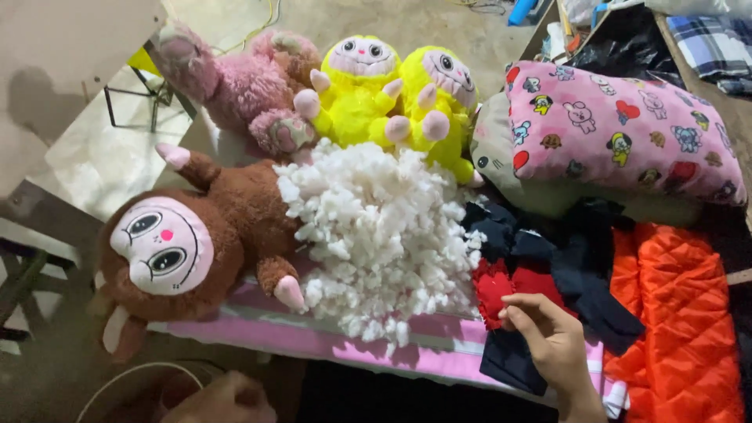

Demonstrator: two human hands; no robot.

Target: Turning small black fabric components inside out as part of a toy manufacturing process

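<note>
at the near edge of the tabletop [439,356], the right hand [552,341] pinches a red fabric piece [501,288] with its fingers [521,321] closed on it, beside dark navy cloth [564,258]. the left hand [227,399] sits low at the frame bottom; whether its fingers are curled shut i cannot tell. white stuffing [376,227] is heaped between the red piece and a brown plush toy [196,235].

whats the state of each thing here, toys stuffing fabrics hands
brown toy: lying face up
pink toy: lying on its side
yellow toys: two, side by side
stuffing: loose pile
red fabric: touched by right hand
dark fabric: crumpled
pillow: lying flat
left hand: low, fingers curled
</note>
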